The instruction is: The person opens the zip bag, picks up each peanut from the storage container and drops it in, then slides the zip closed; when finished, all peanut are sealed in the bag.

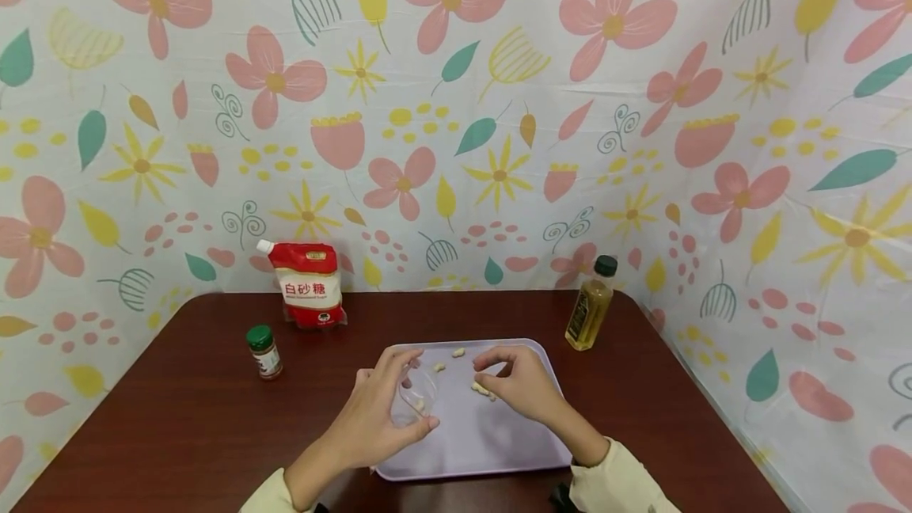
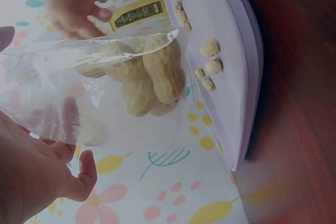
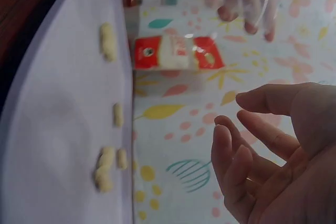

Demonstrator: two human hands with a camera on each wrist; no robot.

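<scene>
My left hand [image 1: 370,410] holds a clear plastic bag [image 2: 47,77] over the left side of the lilac tray [image 1: 470,450], thumb and fingers on either side of it. Inside the bag, several unshelled peanuts [image 2: 163,72] lie together at its bottom. Over the tray's right half is my right hand [image 1: 523,386], its fingers loosely bent and nothing between them in the right wrist view. Just below its fingertips lies a small group of peanuts [image 1: 481,390]. Two more, a near peanut [image 1: 438,368] and a far peanut [image 1: 458,352], rest between the hands.
On the dark wooden table [image 1: 178,410], a red and white sugar pouch [image 1: 310,287] stands at the back left. A small green-capped jar [image 1: 265,353] is left of the tray. The oil bottle [image 1: 591,305] stands at the back right. A flowered cloth [image 1: 427,204] hangs behind.
</scene>
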